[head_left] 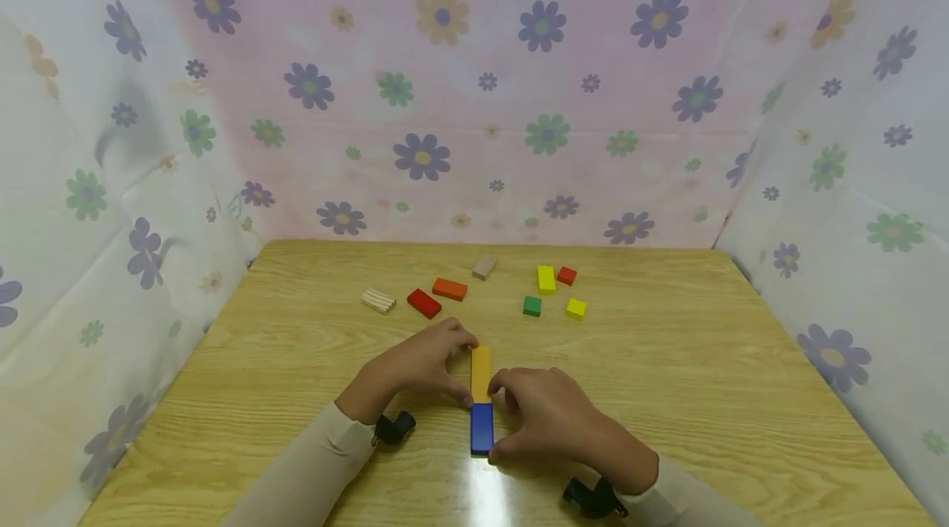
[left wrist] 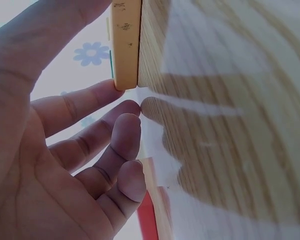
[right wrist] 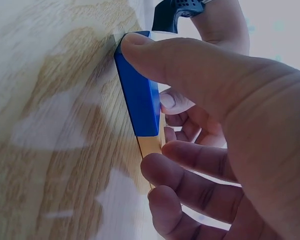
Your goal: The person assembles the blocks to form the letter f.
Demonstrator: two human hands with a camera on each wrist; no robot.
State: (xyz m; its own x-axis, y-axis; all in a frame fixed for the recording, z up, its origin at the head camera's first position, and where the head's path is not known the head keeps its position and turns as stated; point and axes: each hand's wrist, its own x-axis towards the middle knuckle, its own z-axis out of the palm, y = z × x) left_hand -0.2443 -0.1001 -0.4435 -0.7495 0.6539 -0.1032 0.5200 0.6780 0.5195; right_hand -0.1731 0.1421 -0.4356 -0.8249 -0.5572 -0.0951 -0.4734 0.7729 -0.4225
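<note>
The right hand [head_left: 552,420] pinches the blue block [head_left: 482,427], thumb at its near end and fingers curled along its right side; the left hand [head_left: 418,366] touches the yellow block [head_left: 481,371] with its fingertips, thumb at the joint and a finger at the far end, so each grip is closed lightly on its own block. The two blocks lie flat on the desk [head_left: 704,379], end to end in one line running away from the person, the blue nearer and the yellow beyond, their ends touching; in the right wrist view the blue block [right wrist: 139,97] sits under the thumb with the yellow edge showing past it.

The step in hand seems to be squaring the two into a straight row; the next move probably calls for a small, even nudge from both sides so the joint stays closed and neither block skews.

Farther off lie loose pieces: a red block [head_left: 424,303], an orange block [head_left: 450,289], a green cube [head_left: 531,306], a pale striped block [head_left: 378,300].
</note>
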